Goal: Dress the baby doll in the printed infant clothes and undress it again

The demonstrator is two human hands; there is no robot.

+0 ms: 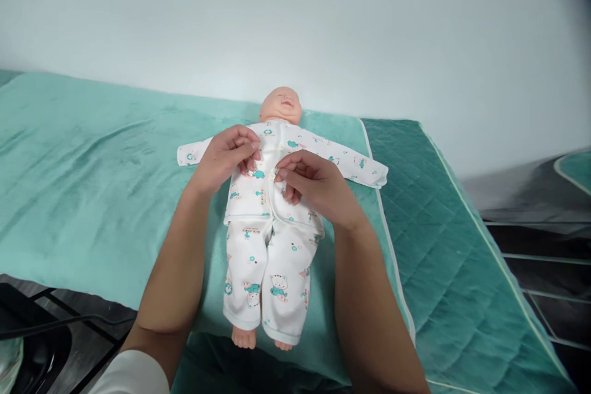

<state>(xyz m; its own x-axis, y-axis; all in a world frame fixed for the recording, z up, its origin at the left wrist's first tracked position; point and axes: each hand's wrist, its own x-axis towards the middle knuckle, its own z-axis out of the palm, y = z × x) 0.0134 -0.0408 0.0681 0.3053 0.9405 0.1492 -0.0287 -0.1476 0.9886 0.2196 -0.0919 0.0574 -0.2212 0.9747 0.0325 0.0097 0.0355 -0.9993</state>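
Note:
A baby doll lies face up on the bed, its arms spread out to the sides. It wears a white printed shirt with a buttoned front and matching trousers. Over one side of the chest, my left hand hovers with curled fingers, thumb and forefinger close together; I see nothing between them. Thumb and fingertips of my right hand are closed at the shirt's front edge, beside a small pale button. Its curled fingers partly cover the shirt.
A light green blanket lies under the doll, over a darker quilted cover. Behind the bed rises a white wall. A black object with a cable is at the lower left; a metal rack is at the right.

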